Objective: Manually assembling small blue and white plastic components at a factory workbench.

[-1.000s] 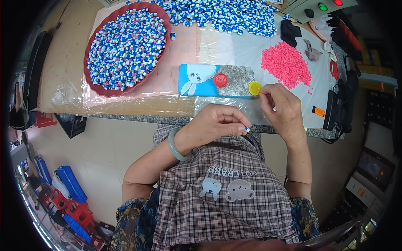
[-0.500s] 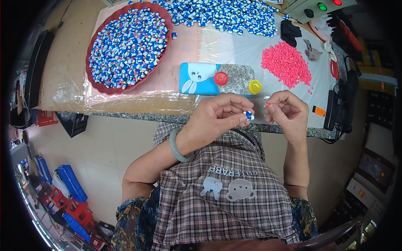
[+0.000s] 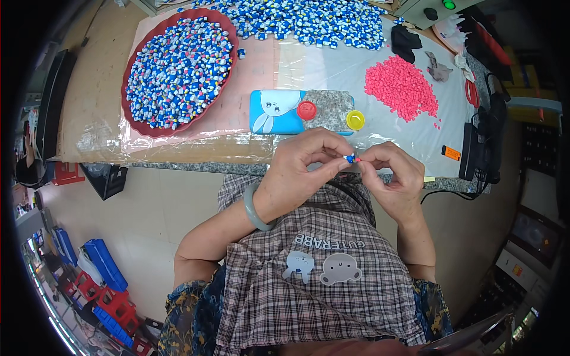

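Observation:
Between thumb and fingertips, my left hand (image 3: 306, 160) pinches a small blue-and-white figurine piece (image 3: 350, 159) just over the table's front edge. My right hand (image 3: 395, 175) is closed in a pinch on a tiny pink piece (image 3: 358, 159), which touches the figurine piece. Just beyond my hands lies a blue board (image 3: 279, 113) with a white rabbit picture and a grey speckled part. On it stand a small red pot (image 3: 307, 110) and a small yellow pot (image 3: 355, 120). A pile of pink pieces (image 3: 404, 89) lies beyond my right hand.
A red scalloped tray (image 3: 233, 65) at the far left is heaped with blue-and-white pieces. More such pieces (image 3: 309, 24) are spread along the back. A black cloth (image 3: 405, 43), a grey scrap (image 3: 438, 68) and a black power strip (image 3: 469, 151) lie at the right.
My right hand has moved left and brought the pink piece against the figurine piece. My left hand has stayed nearly in place, still pinching the figurine piece.

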{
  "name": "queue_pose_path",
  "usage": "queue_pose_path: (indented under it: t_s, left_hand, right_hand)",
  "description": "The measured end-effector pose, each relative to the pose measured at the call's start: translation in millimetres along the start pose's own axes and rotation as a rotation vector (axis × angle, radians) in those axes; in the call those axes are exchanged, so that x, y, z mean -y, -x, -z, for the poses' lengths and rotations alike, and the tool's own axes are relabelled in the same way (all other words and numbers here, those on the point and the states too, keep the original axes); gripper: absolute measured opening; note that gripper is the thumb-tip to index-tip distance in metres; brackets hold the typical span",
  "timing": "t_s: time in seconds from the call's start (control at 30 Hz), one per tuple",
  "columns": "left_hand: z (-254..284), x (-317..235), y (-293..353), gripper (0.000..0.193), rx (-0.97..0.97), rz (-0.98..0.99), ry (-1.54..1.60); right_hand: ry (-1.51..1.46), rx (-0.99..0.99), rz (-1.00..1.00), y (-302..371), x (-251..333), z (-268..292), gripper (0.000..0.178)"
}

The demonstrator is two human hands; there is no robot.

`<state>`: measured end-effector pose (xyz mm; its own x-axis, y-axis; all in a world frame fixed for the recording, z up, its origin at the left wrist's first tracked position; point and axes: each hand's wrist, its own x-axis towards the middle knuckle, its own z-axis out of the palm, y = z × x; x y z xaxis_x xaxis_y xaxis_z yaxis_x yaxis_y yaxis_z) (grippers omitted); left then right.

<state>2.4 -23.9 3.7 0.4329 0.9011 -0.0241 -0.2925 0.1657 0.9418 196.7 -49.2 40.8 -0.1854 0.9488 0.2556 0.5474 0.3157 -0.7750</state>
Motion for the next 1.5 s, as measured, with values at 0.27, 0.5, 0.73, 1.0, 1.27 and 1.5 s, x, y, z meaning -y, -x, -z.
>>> queue_pose_path:
  t_s: [0.27,0.5,0.73,1.0,1.27,1.5]
  left_hand:
    - [1,1,-1,0.014,0.018,-0.061,-0.137]
    - [3,-2,-2,0.016,0.038,-0.337,-0.523]
    - [11,-2,-1,0.017,0.122,-0.445,-0.644]
    - [90,-65,-7,0.018,-0.528,-0.461,-0.96]
    - [116,-72,-50,0.022,-0.45,-0.718,-1.473]
    - [88,-29,-139,0.014,-0.096,-0.675,-1.464]
  right_hand:
    - [0.102,0.01,0.103,0,-3,-4,0.016]
    - [0.095,0.054,0.07,3,-7,-3,0.014]
    - [-0.408,0.157,-0.375,2,-15,-3,0.017]
    - [0.264,-0.199,-0.186,-12,-83,29,0.012]
    - [0.543,-0.155,0.008,-24,-106,31,0.012]
    - [0.368,-0.101,-0.072,-29,-86,33,0.012]
